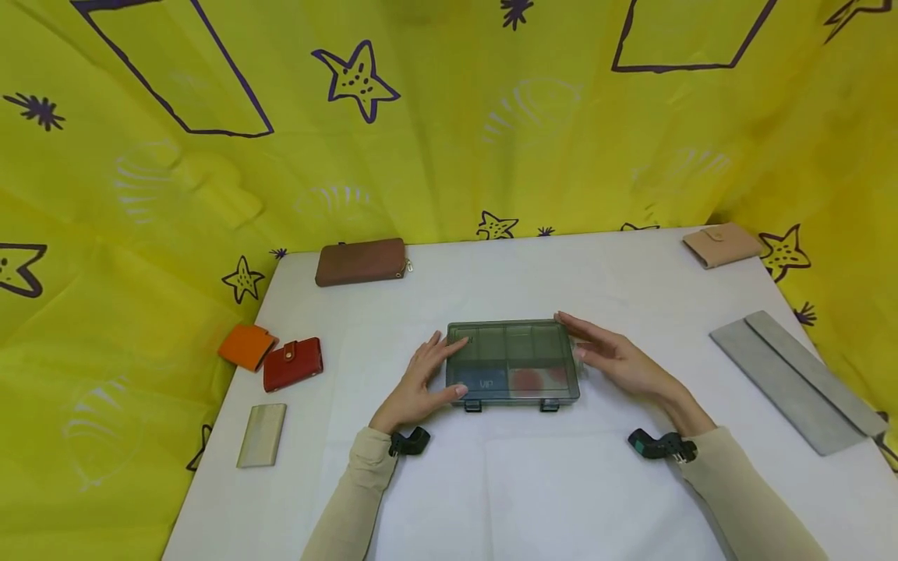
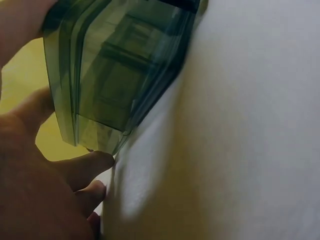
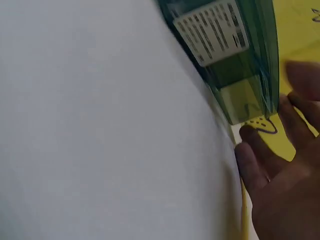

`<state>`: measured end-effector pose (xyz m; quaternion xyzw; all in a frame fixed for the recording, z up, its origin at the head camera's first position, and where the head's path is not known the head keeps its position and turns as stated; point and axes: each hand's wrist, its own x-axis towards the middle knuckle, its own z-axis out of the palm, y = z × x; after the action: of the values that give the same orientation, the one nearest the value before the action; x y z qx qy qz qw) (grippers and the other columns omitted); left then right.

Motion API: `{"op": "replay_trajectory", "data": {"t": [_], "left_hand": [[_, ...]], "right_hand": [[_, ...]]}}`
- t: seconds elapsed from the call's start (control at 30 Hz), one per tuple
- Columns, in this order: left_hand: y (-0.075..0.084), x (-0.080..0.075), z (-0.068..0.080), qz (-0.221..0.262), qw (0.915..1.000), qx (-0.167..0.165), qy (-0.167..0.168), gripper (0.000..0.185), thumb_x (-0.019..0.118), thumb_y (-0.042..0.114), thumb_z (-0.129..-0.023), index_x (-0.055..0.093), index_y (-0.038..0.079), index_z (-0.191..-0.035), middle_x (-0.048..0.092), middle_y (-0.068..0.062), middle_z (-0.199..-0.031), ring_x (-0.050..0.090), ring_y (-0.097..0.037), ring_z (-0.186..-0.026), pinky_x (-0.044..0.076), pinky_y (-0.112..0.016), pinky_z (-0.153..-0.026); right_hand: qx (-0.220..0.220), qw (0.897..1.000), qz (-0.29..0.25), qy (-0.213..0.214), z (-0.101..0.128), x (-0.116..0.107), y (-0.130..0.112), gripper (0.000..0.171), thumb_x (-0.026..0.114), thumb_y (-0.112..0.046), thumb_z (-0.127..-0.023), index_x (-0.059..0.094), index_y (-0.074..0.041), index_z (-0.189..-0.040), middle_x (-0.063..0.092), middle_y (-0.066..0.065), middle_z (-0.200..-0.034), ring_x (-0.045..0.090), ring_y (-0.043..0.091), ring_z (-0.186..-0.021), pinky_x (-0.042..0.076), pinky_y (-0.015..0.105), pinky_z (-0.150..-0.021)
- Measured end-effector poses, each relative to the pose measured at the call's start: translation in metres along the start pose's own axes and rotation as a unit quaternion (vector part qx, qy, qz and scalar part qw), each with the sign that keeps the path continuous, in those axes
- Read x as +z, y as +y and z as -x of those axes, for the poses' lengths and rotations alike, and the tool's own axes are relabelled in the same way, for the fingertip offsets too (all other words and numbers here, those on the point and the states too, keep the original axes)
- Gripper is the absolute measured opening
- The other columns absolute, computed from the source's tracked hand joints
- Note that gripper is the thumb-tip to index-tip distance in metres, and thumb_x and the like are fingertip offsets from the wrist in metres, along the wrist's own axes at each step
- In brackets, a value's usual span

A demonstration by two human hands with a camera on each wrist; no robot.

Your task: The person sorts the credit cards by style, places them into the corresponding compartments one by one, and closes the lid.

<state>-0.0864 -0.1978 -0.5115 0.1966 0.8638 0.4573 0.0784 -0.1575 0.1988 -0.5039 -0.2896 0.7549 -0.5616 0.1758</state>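
Observation:
Between the two hands lies a translucent dark green compartment box [image 1: 512, 347] with its lid closed and two latches along its near side. Through the lid show a blue card [image 1: 484, 382] marked VIP and a red-and-white piece [image 1: 529, 380]. The left hand [image 1: 417, 386] touches the box's left side with fingers spread, thumb at the near corner. Fingers of the right hand [image 1: 620, 362] reach the far right corner, thumb beside the right side. A white printed label [image 3: 212, 32] shows on the box's side in the right wrist view.
Around the white table lie a brown zip wallet [image 1: 361, 262], an orange wallet [image 1: 247, 347], a red wallet [image 1: 293, 365], a pale beige wallet [image 1: 262, 435], a tan wallet [image 1: 722, 245] and a long grey flap pouch [image 1: 796, 382]. Yellow patterned cloth [image 1: 449, 156] borders the table.

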Motion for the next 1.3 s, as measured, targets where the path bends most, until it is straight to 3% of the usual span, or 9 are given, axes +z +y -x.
{"op": "replay_trajectory", "data": {"t": [0.2, 0.3, 0.43, 0.57, 0.7, 0.8, 0.9, 1.1, 1.3], "left_hand": [[0.001, -0.001, -0.001, -0.007, 0.9999, 0.012, -0.003, 0.069, 0.071, 0.04, -0.101, 0.046, 0.026, -0.163, 0.026, -0.016, -0.175, 0.006, -0.037, -0.167, 0.001, -0.067, -0.132], [0.0, 0.0, 0.0, -0.017, 0.9998, 0.008, -0.007, 0.069, 0.07, 0.042, -0.101, 0.044, 0.028, -0.164, 0.027, -0.015, -0.175, 0.006, -0.036, -0.167, 0.001, -0.066, -0.132], [-0.001, 0.003, 0.001, -0.035, 0.9993, 0.002, -0.013, 0.075, 0.072, 0.045, -0.099, 0.04, 0.031, -0.165, 0.028, -0.014, -0.175, 0.006, -0.034, -0.167, 0.001, -0.062, -0.133], [0.0, 0.004, 0.001, -0.045, 0.9987, 0.016, -0.018, 0.088, 0.079, 0.047, -0.089, 0.039, 0.031, -0.166, 0.027, -0.015, -0.175, 0.006, -0.036, -0.167, 0.002, -0.063, -0.133], [0.0, 0.002, 0.001, -0.047, 0.9979, 0.04, -0.021, 0.096, 0.081, 0.036, -0.079, 0.039, 0.026, -0.165, 0.029, -0.018, -0.174, 0.008, -0.041, -0.165, 0.003, -0.068, -0.131], [0.0, 0.001, 0.0, -0.052, 0.9974, 0.047, -0.013, 0.098, 0.08, 0.027, -0.075, 0.04, 0.024, -0.164, 0.033, -0.015, -0.172, 0.01, -0.042, -0.165, 0.005, -0.069, -0.13], [0.0, 0.004, -0.001, -0.067, 0.9969, 0.041, -0.003, 0.098, 0.082, 0.021, -0.075, 0.041, 0.025, -0.164, 0.034, -0.013, -0.172, 0.012, -0.04, -0.165, 0.006, -0.067, -0.131], [0.007, 0.013, -0.002, -0.116, 0.9928, 0.025, 0.016, 0.103, 0.093, 0.016, -0.074, 0.04, 0.022, -0.162, 0.034, -0.02, -0.17, 0.016, -0.042, -0.164, 0.01, -0.068, -0.131], [0.012, 0.019, -0.003, -0.121, 0.9912, 0.022, 0.048, 0.111, 0.103, 0.035, -0.066, 0.044, 0.018, -0.158, 0.025, -0.024, -0.173, 0.014, -0.041, -0.165, 0.013, -0.066, -0.132]], "right_hand": [[-0.032, 0.994, 0.101, -0.007, 0.006, 0.007, -0.008, 0.063, 0.065, -0.012, -0.106, 0.042, -0.012, -0.164, 0.026, 0.011, -0.177, 0.019, -0.009, -0.156, 0.022, 0.005, -0.119], [-0.034, 0.993, 0.11, -0.022, 0.009, 0.01, -0.012, 0.075, 0.078, -0.015, -0.097, 0.042, -0.011, -0.163, 0.018, 0.012, -0.179, 0.012, 0.002, -0.162, 0.025, 0.04, -0.131], [-0.043, 0.989, 0.132, -0.057, 0.014, 0.021, -0.019, 0.101, 0.088, -0.01, -0.082, 0.034, -0.014, -0.167, -0.003, 0.021, -0.178, -0.001, 0.032, -0.166, 0.024, 0.086, -0.113], [-0.037, 0.977, 0.205, -0.049, 0.014, 0.034, -0.025, 0.113, 0.087, 0.001, -0.072, 0.031, -0.02, -0.169, -0.011, 0.02, -0.178, 0.005, 0.051, -0.162, 0.039, 0.078, -0.11], [-0.02, 0.963, 0.268, -0.025, 0.01, 0.043, -0.027, 0.114, 0.085, 0.005, -0.071, 0.031, -0.022, -0.169, -0.009, 0.019, -0.178, 0.024, 0.056, -0.156, 0.052, 0.06, -0.102], [-0.006, 0.951, 0.309, -0.017, 0.007, 0.05, -0.029, 0.115, 0.084, 0.001, -0.072, 0.029, -0.024, -0.17, -0.007, 0.024, -0.177, 0.034, 0.057, -0.151, 0.054, 0.059, -0.1], [0.013, 0.942, 0.335, -0.02, 0.006, 0.054, -0.033, 0.115, 0.092, -0.021, -0.079, 0.023, -0.025, -0.171, -0.011, 0.026, -0.176, 0.033, 0.06, -0.15, 0.049, 0.07, -0.106], [0.037, 0.947, 0.317, -0.028, 0.008, 0.058, -0.04, 0.114, 0.085, -0.052, -0.087, 0.016, -0.023, -0.172, -0.021, 0.028, -0.174, 0.017, 0.062, -0.155, 0.045, 0.075, -0.109], [0.055, 0.954, 0.292, -0.033, 0.011, 0.06, -0.041, 0.11, 0.079, -0.051, -0.094, 0.008, -0.024, -0.173, -0.026, 0.036, -0.169, 0.035, 0.066, -0.146, 0.054, 0.064, -0.103]]}}
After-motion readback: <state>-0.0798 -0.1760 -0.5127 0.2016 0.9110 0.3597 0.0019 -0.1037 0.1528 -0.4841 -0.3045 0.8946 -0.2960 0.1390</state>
